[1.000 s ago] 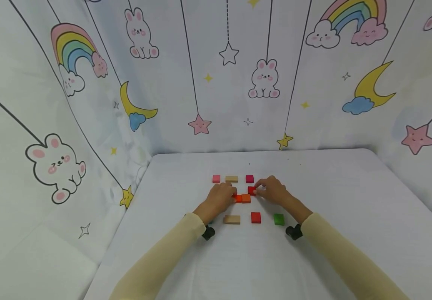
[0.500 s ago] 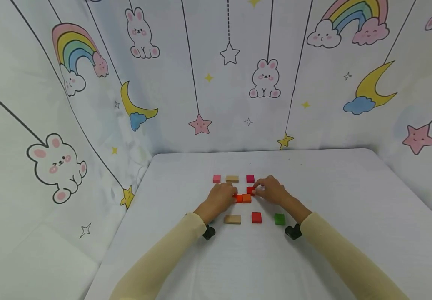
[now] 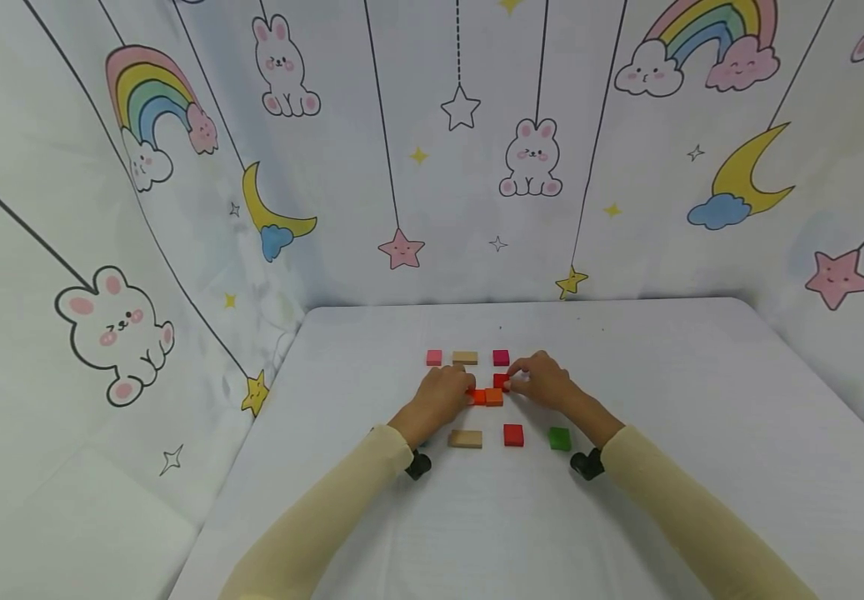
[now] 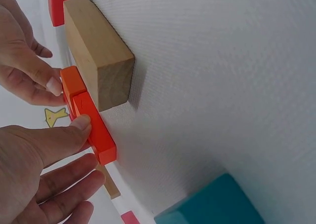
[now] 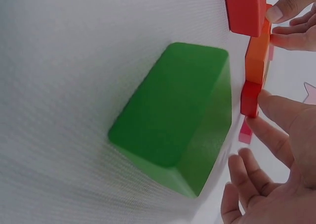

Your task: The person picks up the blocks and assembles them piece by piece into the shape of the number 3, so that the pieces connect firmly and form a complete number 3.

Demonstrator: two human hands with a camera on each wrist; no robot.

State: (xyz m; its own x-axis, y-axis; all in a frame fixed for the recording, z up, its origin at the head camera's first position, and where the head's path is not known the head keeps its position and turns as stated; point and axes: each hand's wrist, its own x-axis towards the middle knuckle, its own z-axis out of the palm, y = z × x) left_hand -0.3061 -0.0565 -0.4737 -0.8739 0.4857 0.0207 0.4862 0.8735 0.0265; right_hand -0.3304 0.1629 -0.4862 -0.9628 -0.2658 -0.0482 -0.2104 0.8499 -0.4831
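In the head view my left hand point(image 3: 442, 394) pinches a red-orange block point(image 4: 95, 130), its thumb on the near side in the left wrist view. An orange block point(image 3: 494, 397) touches that block's right end. Just behind the orange block, my right hand point(image 3: 544, 381) grips a small red block point(image 5: 251, 98) between thumb and index finger. The other fingers of the right hand are loosely bent. Parts of the red-orange block are hidden by the left hand.
Behind the hands lie a pink block point(image 3: 434, 357), a wooden block point(image 3: 465, 357) and a crimson block point(image 3: 501, 357). In front are another wooden block point(image 3: 465, 439), a red block point(image 3: 513, 435) and a green block point(image 3: 560, 438). A teal block point(image 4: 212, 204) sits near the left wrist.
Over the last second the small red block has shifted slightly left, towards the orange block, in my right hand. My left hand keeps its place.
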